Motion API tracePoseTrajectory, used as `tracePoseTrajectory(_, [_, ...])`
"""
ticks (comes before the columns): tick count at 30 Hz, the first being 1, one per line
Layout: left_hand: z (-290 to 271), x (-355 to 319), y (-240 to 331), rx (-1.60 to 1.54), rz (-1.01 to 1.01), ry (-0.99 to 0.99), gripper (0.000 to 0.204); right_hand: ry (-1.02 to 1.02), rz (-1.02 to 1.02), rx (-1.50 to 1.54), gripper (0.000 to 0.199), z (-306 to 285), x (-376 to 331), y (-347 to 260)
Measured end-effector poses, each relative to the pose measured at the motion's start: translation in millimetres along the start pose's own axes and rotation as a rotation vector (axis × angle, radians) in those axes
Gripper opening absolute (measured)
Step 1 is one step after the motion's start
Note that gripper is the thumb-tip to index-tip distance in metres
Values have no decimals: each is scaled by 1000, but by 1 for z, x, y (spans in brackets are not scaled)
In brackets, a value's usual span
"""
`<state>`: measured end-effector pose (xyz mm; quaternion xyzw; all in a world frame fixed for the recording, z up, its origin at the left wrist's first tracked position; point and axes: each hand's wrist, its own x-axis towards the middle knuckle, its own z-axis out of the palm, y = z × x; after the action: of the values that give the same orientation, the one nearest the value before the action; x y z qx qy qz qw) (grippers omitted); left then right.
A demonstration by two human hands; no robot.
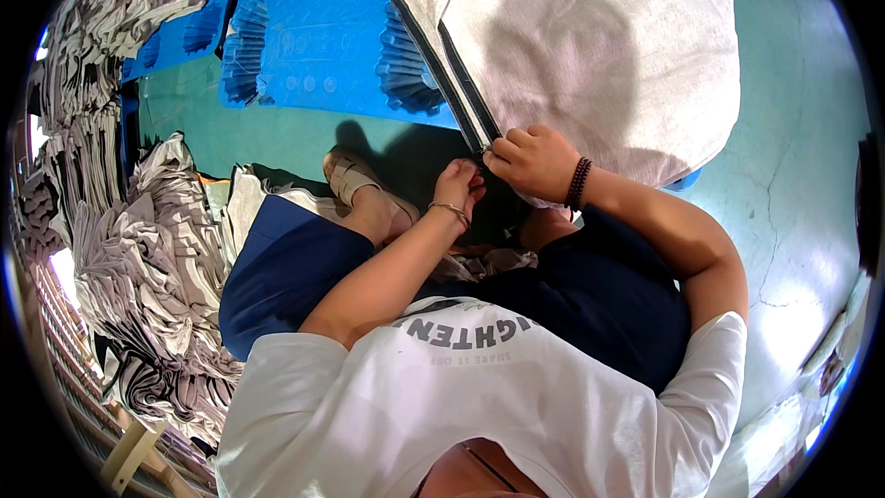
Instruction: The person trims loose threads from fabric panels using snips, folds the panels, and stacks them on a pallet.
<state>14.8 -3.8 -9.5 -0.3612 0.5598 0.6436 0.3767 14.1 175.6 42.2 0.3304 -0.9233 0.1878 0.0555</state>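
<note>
A large beige cloth piece (682, 46) with black-edged borders spreads from the top of the view down to my hands. My right hand (535, 163), wearing a dark beaded bracelet, pinches the lower end of its black trim (468, 83). Close beside it, my left hand (458, 189) has its fingers curled in at the tip of that trim. A thin bangle circles the left wrist. Whatever sits between the left fingers is too small or hidden to make out. A round shadow falls over the cloth.
Tall stacks of folded beige and black cloth (88, 120) line the left side, with a crumpled heap (152, 258) below them. A blue plastic platform (318, 28) stands ahead on the green floor (793, 175). A wooden piece (134, 452) shows at lower left.
</note>
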Motion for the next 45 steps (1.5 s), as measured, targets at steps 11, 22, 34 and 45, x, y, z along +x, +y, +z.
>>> tracePoseTrajectory(11, [-79, 49, -40, 510, -19, 441, 16, -62, 61, -16, 13, 7, 2, -4])
tracePoseTrajectory(22, [13, 1, 26, 379, 916, 39, 20, 183, 367, 438, 25, -9, -21, 12])
tracePoseTrajectory(34, [44, 19, 67, 434, 855, -194, 48, 339, 1014, 946, 29, 11, -24, 30])
tracePoseTrajectory(45, [64, -7, 57, 935, 743, -395, 35, 448, 953, 1252, 28, 20, -29, 39])
